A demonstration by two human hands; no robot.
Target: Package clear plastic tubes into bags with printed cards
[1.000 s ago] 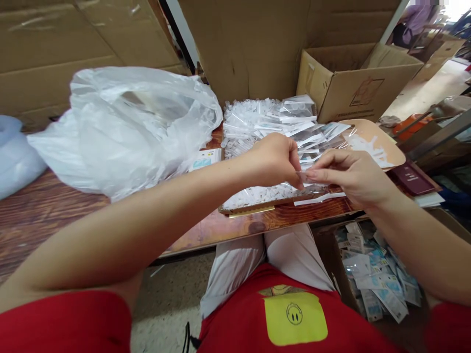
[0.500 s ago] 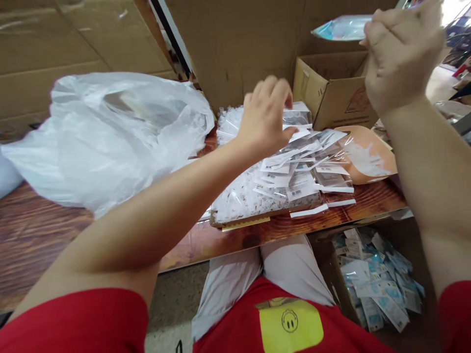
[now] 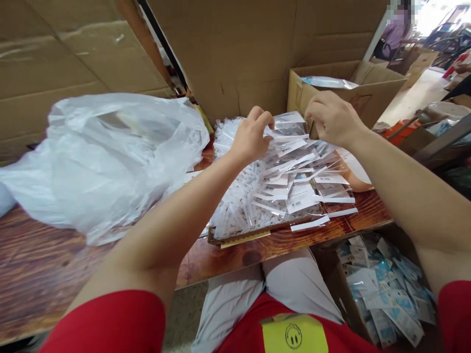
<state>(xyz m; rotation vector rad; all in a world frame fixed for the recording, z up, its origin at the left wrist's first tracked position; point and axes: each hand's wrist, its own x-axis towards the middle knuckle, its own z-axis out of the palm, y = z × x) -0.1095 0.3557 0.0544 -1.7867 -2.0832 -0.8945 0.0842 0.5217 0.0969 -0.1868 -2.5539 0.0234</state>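
Observation:
My left hand (image 3: 253, 135) hovers over the back of the pile of clear plastic sleeves, thumb and bent forefinger apart, and holds nothing I can see. My right hand (image 3: 333, 117) is in front of the cardboard box, its fingers loosely bent, with nothing visible in them. A clear packet with a light blue card (image 3: 327, 82) lies at the top of the open cardboard box (image 3: 379, 95). Between and below my hands, flat clear sleeves with white strips and printed cards (image 3: 300, 196) overlap on a shallow tray of small translucent white plastic pieces (image 3: 237, 208).
A large white plastic bag (image 3: 106, 171) covers the left of the wooden table (image 3: 33, 264). An orange scoop-like container (image 3: 355, 171) sits right of the sleeves. Below the table edge, a box holds several blue-and-white packets (image 3: 386, 289). Cardboard panels (image 3: 239, 54) stand behind.
My right hand has come down and left from its raised position and let go of the blue packet, now in the box. My left hand has shifted slightly down and left.

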